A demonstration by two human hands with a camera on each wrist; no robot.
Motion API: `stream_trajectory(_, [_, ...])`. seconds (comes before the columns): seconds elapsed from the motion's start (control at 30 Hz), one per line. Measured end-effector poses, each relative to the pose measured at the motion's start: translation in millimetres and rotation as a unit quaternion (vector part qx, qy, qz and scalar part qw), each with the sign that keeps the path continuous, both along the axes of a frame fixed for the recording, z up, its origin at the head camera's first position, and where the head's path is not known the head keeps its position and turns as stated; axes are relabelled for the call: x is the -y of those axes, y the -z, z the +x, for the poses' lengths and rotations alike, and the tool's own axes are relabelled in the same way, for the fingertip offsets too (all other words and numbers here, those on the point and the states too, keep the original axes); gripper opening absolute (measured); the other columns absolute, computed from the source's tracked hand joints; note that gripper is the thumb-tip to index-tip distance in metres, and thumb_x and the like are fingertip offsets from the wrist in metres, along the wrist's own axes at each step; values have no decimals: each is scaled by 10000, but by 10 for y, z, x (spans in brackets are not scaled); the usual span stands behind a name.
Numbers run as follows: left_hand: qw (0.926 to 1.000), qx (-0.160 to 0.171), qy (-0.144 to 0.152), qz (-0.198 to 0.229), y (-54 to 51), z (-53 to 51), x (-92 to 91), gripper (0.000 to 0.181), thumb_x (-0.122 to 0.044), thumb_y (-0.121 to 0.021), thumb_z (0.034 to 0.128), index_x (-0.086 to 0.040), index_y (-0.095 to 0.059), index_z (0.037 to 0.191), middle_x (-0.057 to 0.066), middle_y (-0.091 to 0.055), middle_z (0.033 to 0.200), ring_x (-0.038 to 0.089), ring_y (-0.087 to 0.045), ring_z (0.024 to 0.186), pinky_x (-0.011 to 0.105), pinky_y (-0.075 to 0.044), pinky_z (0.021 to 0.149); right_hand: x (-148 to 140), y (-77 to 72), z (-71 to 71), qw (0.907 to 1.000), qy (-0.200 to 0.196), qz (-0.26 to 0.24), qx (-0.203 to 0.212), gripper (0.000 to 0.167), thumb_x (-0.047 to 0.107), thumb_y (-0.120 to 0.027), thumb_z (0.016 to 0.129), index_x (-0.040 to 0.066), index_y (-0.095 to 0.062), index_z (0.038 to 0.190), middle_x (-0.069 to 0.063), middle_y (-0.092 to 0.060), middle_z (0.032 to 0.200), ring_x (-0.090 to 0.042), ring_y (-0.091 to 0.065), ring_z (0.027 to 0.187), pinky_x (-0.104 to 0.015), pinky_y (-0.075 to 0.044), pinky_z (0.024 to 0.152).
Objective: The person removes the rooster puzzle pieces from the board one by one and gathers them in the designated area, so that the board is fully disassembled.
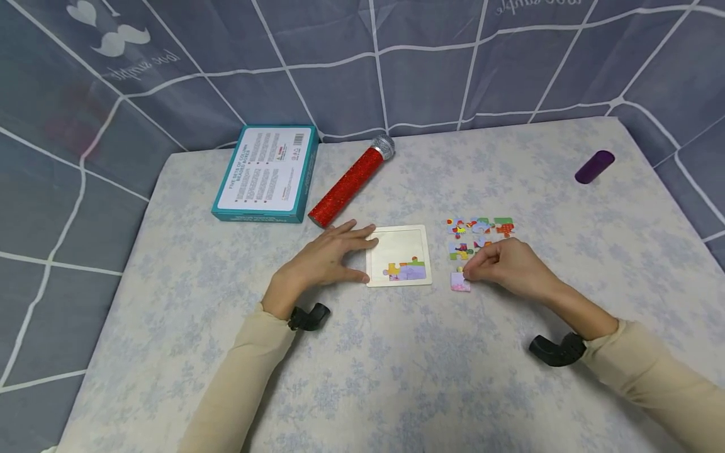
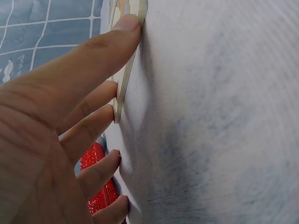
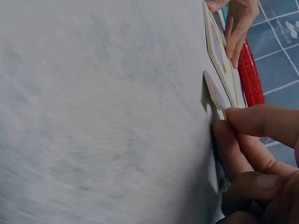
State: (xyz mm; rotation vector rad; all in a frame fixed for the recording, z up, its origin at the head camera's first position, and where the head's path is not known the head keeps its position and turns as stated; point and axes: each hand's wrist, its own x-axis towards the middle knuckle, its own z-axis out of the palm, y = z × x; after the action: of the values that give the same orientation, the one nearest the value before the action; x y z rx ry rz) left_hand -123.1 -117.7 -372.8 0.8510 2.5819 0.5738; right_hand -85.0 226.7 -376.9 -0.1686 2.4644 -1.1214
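Note:
A square wooden puzzle board (image 1: 398, 229) lies on the table, with a few joined lilac, yellow and green pieces (image 1: 406, 270) in its lower right part. My left hand (image 1: 323, 261) is at the board's left side, fingers spread and fairly straight. In the left wrist view, its thumb (image 2: 126, 22) and two fingertips touch the board's edge (image 2: 122, 93). My right hand (image 1: 512, 267) pinches a lilac and pink puzzle piece (image 1: 460, 282) between thumb and forefinger, right of the board. The right wrist view shows this piece (image 3: 216, 91) tilted, partly off the table.
Several loose puzzle pieces (image 1: 480, 225) lie beyond my right hand, some partly hidden by it. A red glittery microphone (image 1: 348, 187) and a teal box (image 1: 260, 170) are at the back left. A purple cylinder (image 1: 595, 167) lies at the back right.

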Motion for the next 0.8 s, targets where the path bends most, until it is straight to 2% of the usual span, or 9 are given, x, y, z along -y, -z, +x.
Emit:
stream_trajectory(0.2, [9999,52,-37,94,1,2,-7,713,-325,-820,803,-132,-530,1424,-23,-326,1577,268,-150,1493,506,-155,1189,24,-51,-52,9993,23,351,-127,103,255,-766,828,164,-782,873,51,-730,790,-156,-554,796,-277,-432,688])
stream_trajectory(0.37, [9999,49,-63,136,2,2,-3,711,-319,-822,801,-129,-532,1422,-23,-329,1576,268,-154,1492,505,-148,1191,38,-63,-92,9982,-64,569,-165,109,254,-774,803,165,-777,866,69,-718,789,-156,-539,805,-293,-430,687])
stream_trajectory(0.8, [9999,53,-101,59,11,5,-7,721,-321,-824,796,-142,-526,1427,-31,-325,1576,263,-145,1494,484,-114,1201,76,-54,-69,9959,-129,717,-527,48,180,-731,813,163,-776,816,67,-695,735,-157,-511,717,-299,-416,617])
